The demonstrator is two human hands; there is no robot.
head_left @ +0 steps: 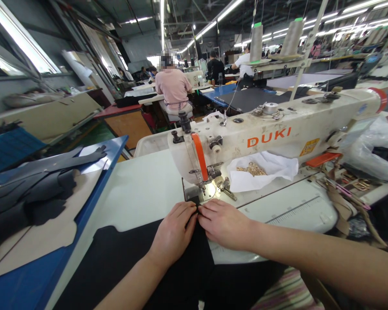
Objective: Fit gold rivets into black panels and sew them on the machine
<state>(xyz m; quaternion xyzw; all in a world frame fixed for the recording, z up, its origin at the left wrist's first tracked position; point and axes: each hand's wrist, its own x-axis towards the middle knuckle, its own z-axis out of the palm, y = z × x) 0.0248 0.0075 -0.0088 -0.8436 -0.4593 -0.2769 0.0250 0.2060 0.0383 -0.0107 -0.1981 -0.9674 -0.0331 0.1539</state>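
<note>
A flat, matte black sheet-material panel [126, 249] spreads over the near pale worktop [142, 176], apparently for support. At its narrow far end, the left hand [176, 226] and right hand [224, 224] meet, fingers closed in a pinch on the black edge, probably to steady it just short of the needle area. Beyond stands a white, orange-lettered sewing machine [233, 135]; under its arm, right, crumpled white sheeting [280, 168] cradles gold-coloured metal fittings [254, 168], presumably against scattering. Farther right, upright grey thread cones [256, 45] stand raised, likely for free feeding.

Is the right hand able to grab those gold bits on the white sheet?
Probably yes: the gold bits lie uncovered on the white sheet, close by. The right hand would just have to leave the black cloth.
</note>
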